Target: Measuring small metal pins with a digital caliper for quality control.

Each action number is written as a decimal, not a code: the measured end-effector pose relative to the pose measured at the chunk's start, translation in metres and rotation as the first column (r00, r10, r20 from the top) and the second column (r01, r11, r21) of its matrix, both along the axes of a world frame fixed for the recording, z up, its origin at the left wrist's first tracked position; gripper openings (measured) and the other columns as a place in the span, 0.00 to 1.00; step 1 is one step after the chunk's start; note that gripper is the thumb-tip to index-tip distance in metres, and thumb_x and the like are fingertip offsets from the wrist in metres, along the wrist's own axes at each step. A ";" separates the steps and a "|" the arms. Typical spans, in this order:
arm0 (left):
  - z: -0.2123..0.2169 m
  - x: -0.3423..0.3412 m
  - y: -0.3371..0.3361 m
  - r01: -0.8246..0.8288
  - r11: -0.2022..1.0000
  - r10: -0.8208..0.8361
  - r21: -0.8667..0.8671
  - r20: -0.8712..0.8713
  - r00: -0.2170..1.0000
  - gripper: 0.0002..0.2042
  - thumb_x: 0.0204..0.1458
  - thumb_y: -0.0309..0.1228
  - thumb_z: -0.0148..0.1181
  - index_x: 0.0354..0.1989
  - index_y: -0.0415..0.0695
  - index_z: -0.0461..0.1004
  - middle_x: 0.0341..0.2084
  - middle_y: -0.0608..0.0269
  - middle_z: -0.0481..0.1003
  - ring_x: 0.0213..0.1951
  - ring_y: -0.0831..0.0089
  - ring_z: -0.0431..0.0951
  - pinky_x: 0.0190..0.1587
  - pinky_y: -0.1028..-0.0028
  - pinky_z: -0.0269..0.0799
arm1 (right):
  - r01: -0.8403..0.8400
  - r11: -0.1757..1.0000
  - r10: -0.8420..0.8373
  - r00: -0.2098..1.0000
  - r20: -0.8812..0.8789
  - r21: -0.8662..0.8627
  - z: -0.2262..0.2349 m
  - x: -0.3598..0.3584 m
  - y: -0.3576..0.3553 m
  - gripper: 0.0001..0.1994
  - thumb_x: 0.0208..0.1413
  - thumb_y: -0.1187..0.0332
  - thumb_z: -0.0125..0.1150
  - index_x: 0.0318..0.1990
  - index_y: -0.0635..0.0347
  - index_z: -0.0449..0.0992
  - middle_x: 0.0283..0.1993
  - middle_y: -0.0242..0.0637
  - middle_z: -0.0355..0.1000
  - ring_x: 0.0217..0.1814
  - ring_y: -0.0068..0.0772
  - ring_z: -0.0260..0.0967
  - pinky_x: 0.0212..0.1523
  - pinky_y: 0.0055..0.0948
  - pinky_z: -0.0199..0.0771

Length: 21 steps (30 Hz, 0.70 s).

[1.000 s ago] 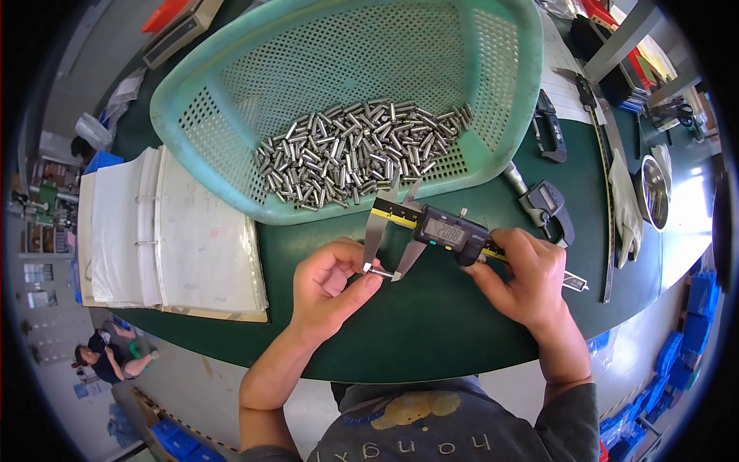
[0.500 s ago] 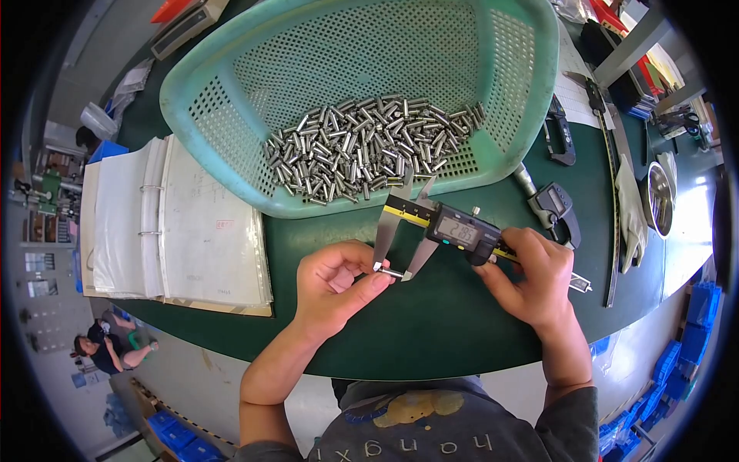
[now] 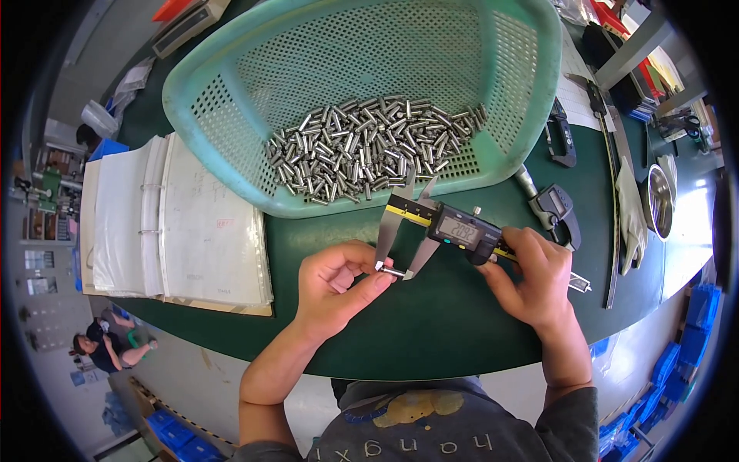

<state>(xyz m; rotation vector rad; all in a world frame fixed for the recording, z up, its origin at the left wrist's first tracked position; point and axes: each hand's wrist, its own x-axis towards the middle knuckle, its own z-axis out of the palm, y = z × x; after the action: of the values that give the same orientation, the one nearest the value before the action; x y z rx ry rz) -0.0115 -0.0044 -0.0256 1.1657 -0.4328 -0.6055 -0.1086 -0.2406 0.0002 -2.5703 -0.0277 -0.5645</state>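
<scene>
Between the lower jaws of a digital caliper (image 3: 460, 229) lies a small shiny metal pin (image 3: 393, 271), set lengthwise from jaw to jaw. My left hand (image 3: 339, 283) is closed on the pin, pinching it near the left jaw with thumb and fingers. On the other end of the tool, my right hand (image 3: 533, 277) grips the caliper, its thumb by the sliding part under the display. Just beyond the caliper's upper tips stands a green plastic basket (image 3: 308, 206) with a heap of similar metal pins (image 3: 369, 146) inside.
An open ring binder (image 3: 215, 231) lies at the left. To the right are a digital micrometer (image 3: 553, 204), another measuring tool (image 3: 563, 132), a long caliper (image 3: 612, 162), a pale glove (image 3: 633, 219) and a metal bowl (image 3: 659, 200). Another person (image 3: 112, 343) sits far left.
The caliper jaws have closed in slightly on the pin, and the display reading has changed. Both hands stay almost in place.
</scene>
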 end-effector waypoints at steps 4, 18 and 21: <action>-0.001 -0.002 0.000 -0.026 1.000 0.025 -0.007 -0.003 1.000 0.09 0.48 0.17 0.60 0.38 0.31 0.72 0.34 0.57 0.75 0.36 0.75 0.75 0.42 0.75 0.71 | -0.015 1.000 0.015 1.000 -0.013 0.011 -0.001 0.000 0.001 0.18 0.39 0.64 0.70 0.35 0.62 0.72 0.22 0.35 0.66 0.16 0.38 0.65 0.17 0.31 0.63; 0.000 -0.002 0.000 0.001 0.998 -0.005 -0.066 -0.072 0.997 0.08 0.48 0.17 0.60 0.37 0.32 0.72 0.33 0.58 0.74 0.36 0.74 0.75 0.42 0.75 0.71 | 0.018 1.000 -0.017 1.000 -0.015 0.023 0.002 0.000 0.001 0.17 0.38 0.61 0.71 0.30 0.61 0.71 0.20 0.34 0.68 0.17 0.36 0.67 0.17 0.29 0.64; -0.002 0.001 0.001 0.037 0.999 -0.036 -0.009 0.029 0.999 0.10 0.47 0.18 0.60 0.38 0.33 0.71 0.35 0.59 0.73 0.37 0.75 0.73 0.44 0.75 0.70 | 0.016 0.999 -0.016 1.000 -0.003 0.033 0.001 -0.001 -0.001 0.17 0.38 0.60 0.71 0.29 0.61 0.71 0.20 0.34 0.68 0.16 0.36 0.67 0.16 0.29 0.64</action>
<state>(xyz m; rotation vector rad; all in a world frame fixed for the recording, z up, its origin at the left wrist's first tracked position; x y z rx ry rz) -0.0106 -0.0031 -0.0280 1.1605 -0.4821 -0.6182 -0.1098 -0.2412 0.0015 -2.5411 0.0030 -0.5632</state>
